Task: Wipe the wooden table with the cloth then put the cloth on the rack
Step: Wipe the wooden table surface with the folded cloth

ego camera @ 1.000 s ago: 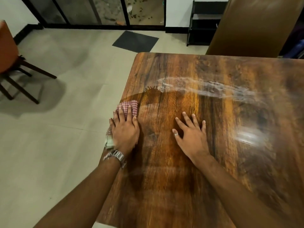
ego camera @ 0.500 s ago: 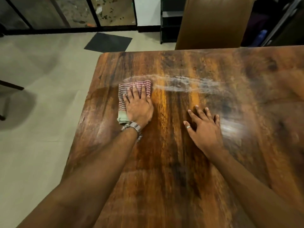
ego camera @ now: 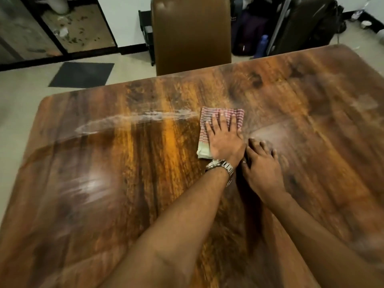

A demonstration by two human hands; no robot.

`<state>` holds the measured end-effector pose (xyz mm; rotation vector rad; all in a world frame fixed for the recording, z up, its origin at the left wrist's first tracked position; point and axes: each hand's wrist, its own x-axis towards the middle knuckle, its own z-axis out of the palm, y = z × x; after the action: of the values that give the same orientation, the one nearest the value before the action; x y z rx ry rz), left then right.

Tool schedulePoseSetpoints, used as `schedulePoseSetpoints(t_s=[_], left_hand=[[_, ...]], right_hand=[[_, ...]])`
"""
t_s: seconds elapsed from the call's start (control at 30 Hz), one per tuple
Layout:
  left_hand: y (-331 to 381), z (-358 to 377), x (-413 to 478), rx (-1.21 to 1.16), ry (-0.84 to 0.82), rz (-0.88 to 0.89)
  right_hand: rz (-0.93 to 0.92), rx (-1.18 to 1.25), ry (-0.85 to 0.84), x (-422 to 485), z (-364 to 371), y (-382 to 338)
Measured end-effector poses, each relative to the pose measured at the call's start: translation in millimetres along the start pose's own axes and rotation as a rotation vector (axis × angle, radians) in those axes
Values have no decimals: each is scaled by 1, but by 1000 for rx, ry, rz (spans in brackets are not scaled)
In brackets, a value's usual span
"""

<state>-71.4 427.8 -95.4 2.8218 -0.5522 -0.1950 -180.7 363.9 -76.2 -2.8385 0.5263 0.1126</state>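
The striped cloth point(ego camera: 221, 123) lies flat on the wooden table point(ego camera: 128, 163), just above frame centre. The left hand point(ego camera: 225, 142) presses it with fingers spread. The right hand point(ego camera: 260, 167) rests just beside, fingers loosely splayed on bare wood.

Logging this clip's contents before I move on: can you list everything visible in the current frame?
wooden table: one, brown, fills most of the view
wet streak: one, whitish, on the table left of the cloth
cloth: one, red and white checked, flat on the table under the left hand
chair: one, brown, behind the table's far edge
floor mat: one, dark grey, on the floor at far left
bags: several, dark, on the floor at far right
bottle: one, blue, by the bags
wristwatch: one, silver, left wrist
left hand: flat, pressing the cloth
right hand: flat on the table, ring on one finger
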Motion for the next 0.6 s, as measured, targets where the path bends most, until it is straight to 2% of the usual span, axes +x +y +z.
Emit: schedulePoseSetpoints(t_s=[0.17, 0.33, 0.47, 0.6], left_hand=[[42, 8, 49, -11, -29, 76], [35, 4, 95, -47, -44, 86], [-25, -16, 110, -73, 2, 29], [-137, -44, 84, -79, 51, -110]], right_hand=[[37, -28, 23, 15, -8, 32], [92, -71, 34, 26, -6, 17], [68, -74, 13, 46, -2, -18], [-28, -51, -23, 65, 13, -96]])
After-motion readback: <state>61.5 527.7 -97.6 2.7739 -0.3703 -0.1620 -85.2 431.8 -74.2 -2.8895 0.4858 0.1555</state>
